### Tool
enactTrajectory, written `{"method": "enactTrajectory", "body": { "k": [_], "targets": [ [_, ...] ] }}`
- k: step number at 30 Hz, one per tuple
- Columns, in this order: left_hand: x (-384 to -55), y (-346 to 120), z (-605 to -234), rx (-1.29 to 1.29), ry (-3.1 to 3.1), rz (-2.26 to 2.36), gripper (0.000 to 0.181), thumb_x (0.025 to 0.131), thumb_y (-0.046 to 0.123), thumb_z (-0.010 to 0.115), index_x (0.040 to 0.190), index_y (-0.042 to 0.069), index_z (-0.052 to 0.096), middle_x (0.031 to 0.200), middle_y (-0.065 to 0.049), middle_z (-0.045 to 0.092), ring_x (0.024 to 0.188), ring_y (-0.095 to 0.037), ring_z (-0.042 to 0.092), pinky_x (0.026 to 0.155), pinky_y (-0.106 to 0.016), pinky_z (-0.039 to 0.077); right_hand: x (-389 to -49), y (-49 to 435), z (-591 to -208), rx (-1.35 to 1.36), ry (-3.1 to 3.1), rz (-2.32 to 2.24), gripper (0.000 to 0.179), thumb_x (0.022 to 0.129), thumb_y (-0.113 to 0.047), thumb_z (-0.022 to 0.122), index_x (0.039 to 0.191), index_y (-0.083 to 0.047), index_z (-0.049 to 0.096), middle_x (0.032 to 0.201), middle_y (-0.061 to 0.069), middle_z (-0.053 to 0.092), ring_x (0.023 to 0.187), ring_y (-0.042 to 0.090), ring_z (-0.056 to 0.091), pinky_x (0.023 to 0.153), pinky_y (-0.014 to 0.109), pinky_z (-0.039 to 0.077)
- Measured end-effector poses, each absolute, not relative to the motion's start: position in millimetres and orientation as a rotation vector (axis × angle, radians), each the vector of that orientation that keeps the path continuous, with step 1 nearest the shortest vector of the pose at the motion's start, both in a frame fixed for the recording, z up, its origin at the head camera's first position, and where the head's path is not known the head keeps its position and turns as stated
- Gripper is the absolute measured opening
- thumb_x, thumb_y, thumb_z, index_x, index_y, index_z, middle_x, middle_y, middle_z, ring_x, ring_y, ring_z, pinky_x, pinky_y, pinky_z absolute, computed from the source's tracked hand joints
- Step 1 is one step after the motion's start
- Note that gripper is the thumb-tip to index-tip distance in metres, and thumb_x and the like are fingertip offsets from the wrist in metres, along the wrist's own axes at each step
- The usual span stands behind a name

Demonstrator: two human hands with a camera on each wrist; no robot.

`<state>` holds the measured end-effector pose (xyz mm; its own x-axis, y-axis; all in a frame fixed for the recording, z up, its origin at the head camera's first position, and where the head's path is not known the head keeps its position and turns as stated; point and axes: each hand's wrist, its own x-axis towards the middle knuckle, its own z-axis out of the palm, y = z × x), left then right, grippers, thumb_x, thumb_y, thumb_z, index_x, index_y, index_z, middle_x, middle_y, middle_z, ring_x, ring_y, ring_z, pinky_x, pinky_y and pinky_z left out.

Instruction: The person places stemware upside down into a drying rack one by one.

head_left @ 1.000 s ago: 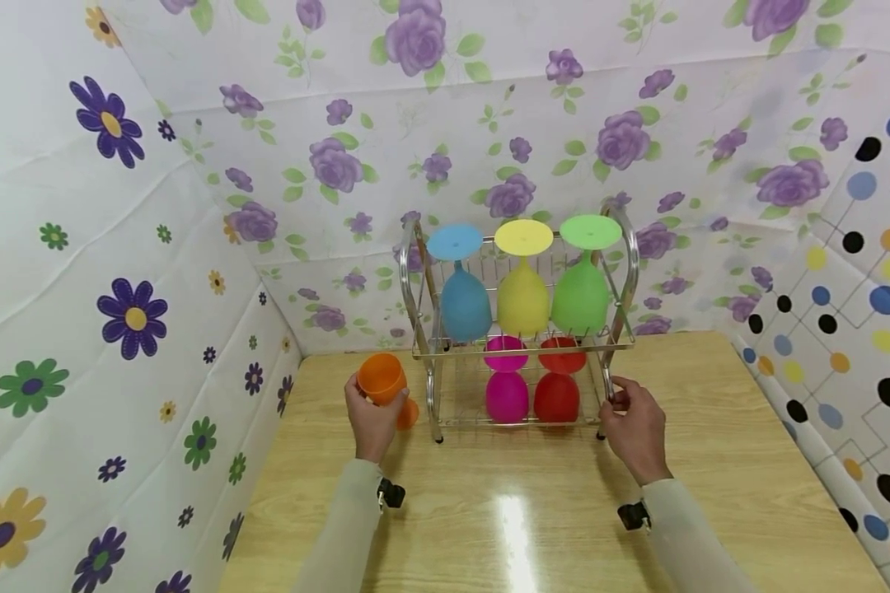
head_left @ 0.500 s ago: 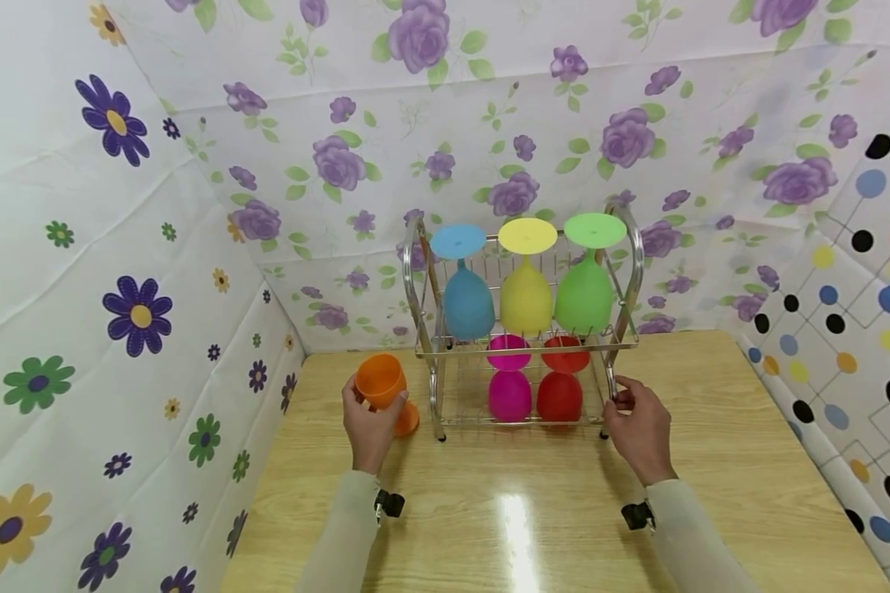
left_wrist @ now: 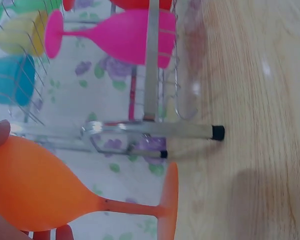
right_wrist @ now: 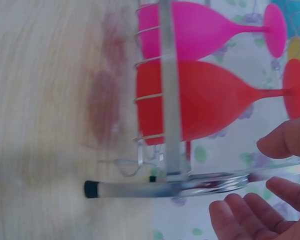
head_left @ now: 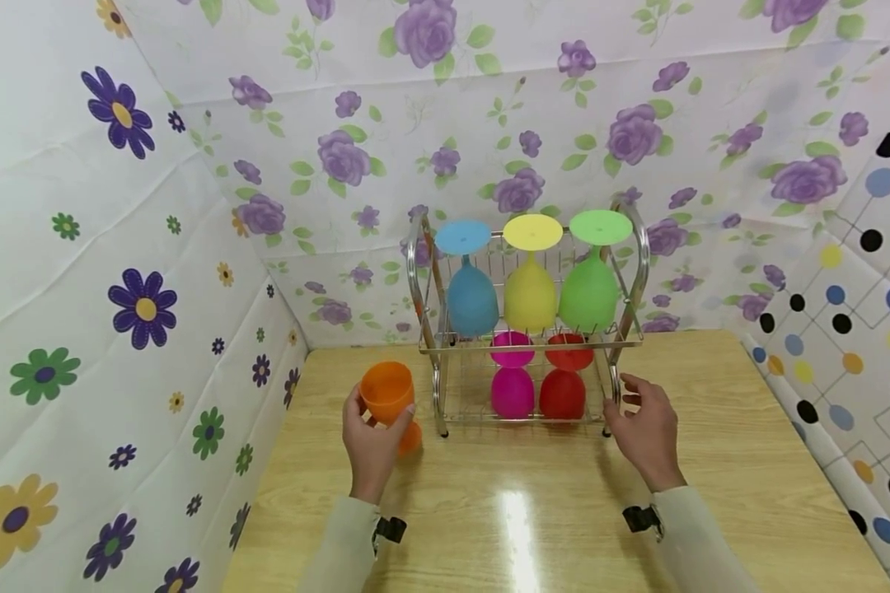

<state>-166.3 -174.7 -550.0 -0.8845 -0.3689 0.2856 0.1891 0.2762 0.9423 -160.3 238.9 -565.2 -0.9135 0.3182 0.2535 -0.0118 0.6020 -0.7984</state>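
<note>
My left hand (head_left: 372, 451) grips an orange plastic goblet (head_left: 387, 391) by its bowl, mouth up, left of the wire rack. In the left wrist view the goblet's stem and foot (left_wrist: 168, 202) hang free, seemingly off the table. Beside the rack's right leg is my right hand (head_left: 647, 428). The right wrist view has its thumb (right_wrist: 285, 141) and fingers spread apart around the metal side frame (right_wrist: 215, 184), gripping nothing. Upside down on the two-tier rack (head_left: 534, 348) stand blue (head_left: 473, 301), yellow (head_left: 530, 296) and green (head_left: 589, 292) goblets above, magenta (head_left: 512, 392) and red (head_left: 563, 394) below.
The rack stands near the back of a light wooden table (head_left: 460, 502), close to a floral cloth backdrop (head_left: 408, 123). Patterned cloth also walls off the left side (head_left: 148, 387) and the right side (head_left: 845, 329). Both wrists wear small black cameras.
The orange goblet has shifted slightly toward me with my left hand. My right fingers have loosened from the rack's right leg and spread. The head view has drifted a little.
</note>
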Motion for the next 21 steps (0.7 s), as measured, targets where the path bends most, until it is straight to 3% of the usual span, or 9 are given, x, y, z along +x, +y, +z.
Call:
{"method": "enactTrajectory", "body": {
  "k": [4,7,10,13,18,21],
  "targets": [
    [-152,-168,-541,0.086,-2.125,-1.619,0.088,0.079,0.029,0.096,0.151,0.016,0.049,0.141,-0.003,0.054,0.124,-0.017,0.054,0.105,-0.051,0.051,-151,235,-555,-0.232,-2.488,1.239,0.052,0.098,-0.021,0.073,0.145,-0.005,0.061,0.135,0.02,0.06,0.115,0.038,0.065,0.089,0.049,0.064],
    [-141,-160,-534,0.048,-2.169,-1.579,0.087,0.078,0.028,0.097,0.151,0.016,0.051,0.141,-0.004,0.054,0.125,-0.016,0.054,0.103,-0.049,0.052,-142,231,-547,-0.204,-2.501,1.251,0.053,0.098,-0.024,0.075,0.146,-0.006,0.061,0.136,0.019,0.061,0.116,0.037,0.066,0.086,0.028,0.062],
    [-130,-151,-527,0.006,-2.213,-1.543,0.086,0.077,0.027,0.097,0.15,0.018,0.052,0.141,-0.004,0.054,0.125,-0.014,0.053,0.101,-0.047,0.053,-131,224,-537,-0.156,-2.505,1.268,0.053,0.099,-0.026,0.075,0.145,-0.006,0.061,0.135,0.017,0.062,0.116,0.035,0.067,0.081,0.009,0.052],
    [-120,-143,-521,-0.047,-2.245,-1.526,0.086,0.076,0.028,0.097,0.15,0.021,0.053,0.14,-0.003,0.054,0.124,-0.014,0.053,0.098,-0.044,0.053,-122,217,-527,-0.093,-2.501,1.298,0.051,0.099,-0.025,0.075,0.145,-0.007,0.062,0.136,0.016,0.062,0.116,0.033,0.066,0.081,0.006,0.049],
    [-106,-129,-513,-0.131,-2.288,-1.549,0.087,0.077,0.031,0.096,0.151,0.022,0.052,0.14,-0.001,0.054,0.121,-0.016,0.055,0.095,-0.041,0.054,-111,205,-515,-0.014,-2.504,1.308,0.049,0.097,-0.02,0.076,0.143,-0.009,0.063,0.136,0.012,0.063,0.117,0.031,0.065,0.086,0.018,0.059],
    [-100,-123,-511,-0.174,-2.305,-1.569,0.086,0.077,0.03,0.096,0.151,0.022,0.053,0.14,-0.001,0.054,0.119,-0.016,0.056,0.092,-0.039,0.056,-105,200,-510,0.03,-2.504,1.306,0.049,0.097,-0.021,0.078,0.142,-0.01,0.063,0.136,0.011,0.063,0.117,0.028,0.065,0.088,0.034,0.064]
  ]
}}
